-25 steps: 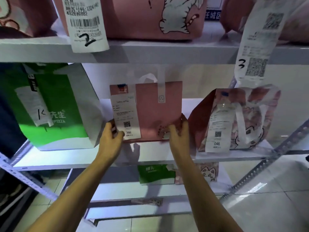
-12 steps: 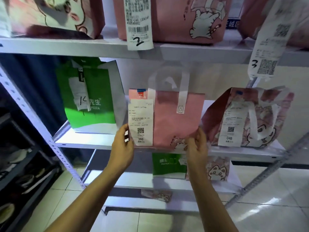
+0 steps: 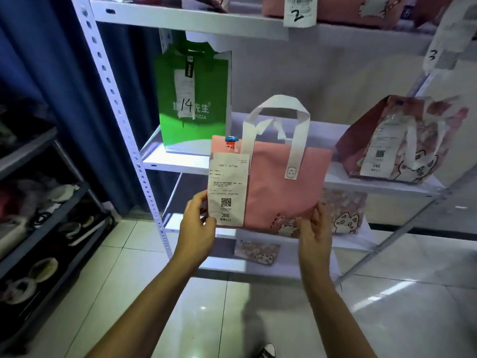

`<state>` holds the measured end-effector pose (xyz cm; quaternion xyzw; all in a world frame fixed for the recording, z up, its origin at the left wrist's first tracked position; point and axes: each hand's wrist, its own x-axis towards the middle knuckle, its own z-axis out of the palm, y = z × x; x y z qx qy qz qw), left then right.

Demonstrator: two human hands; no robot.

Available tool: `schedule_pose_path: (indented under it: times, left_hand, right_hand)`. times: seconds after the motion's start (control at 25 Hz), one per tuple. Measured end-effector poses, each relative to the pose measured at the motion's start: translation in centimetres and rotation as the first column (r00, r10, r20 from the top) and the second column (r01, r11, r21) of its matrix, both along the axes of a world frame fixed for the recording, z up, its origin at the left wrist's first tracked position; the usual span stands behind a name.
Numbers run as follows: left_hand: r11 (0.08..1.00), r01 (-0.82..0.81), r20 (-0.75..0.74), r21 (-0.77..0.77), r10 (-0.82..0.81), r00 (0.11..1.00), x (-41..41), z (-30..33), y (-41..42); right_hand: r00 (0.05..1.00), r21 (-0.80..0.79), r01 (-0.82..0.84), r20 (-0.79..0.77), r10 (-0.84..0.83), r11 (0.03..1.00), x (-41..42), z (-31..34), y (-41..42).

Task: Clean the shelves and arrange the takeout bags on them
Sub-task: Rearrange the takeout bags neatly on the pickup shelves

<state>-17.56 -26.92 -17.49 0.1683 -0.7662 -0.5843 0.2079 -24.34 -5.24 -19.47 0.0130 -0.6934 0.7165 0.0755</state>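
I hold a pink takeout bag with white handles and a receipt marked 366 in the air in front of the white shelf. My left hand grips its lower left edge by the receipt. My right hand grips its lower right corner. A green pizza bag marked 14 stands at the left of the middle shelf. A pink cat-print bag marked 046 leans at the right of the same shelf.
Pink bags sit on the top shelf with hanging receipts marked 2 and 3. More cat-print bags lie on the lower shelves. A dark shoe rack stands at the left before a blue curtain. The floor is glossy tile.
Both hands have lifted the pink bag off the middle shelf and drawn it toward me. The view has pulled back and swung left, showing the shoe rack and the floor.
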Motion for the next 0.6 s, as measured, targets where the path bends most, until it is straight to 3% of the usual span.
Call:
schedule_pose_path:
  times: [0.24, 0.6]
  left_hand:
    - [0.986, -0.098, 0.150, 0.136, 0.077, 0.986, 7.1, -6.0, -0.7]
    - [0.956, -0.256, 0.361, 0.141, 0.191, 0.913, 8.5, -12.4, -0.5]
  right_hand:
    - [0.978, 0.112, -0.072, 0.202, 0.048, 0.991, 6.2, -5.1, -1.3]
    - [0.914, 0.204, -0.188, 0.394, 0.096, 0.961, 5.5, -11.0, -2.1]
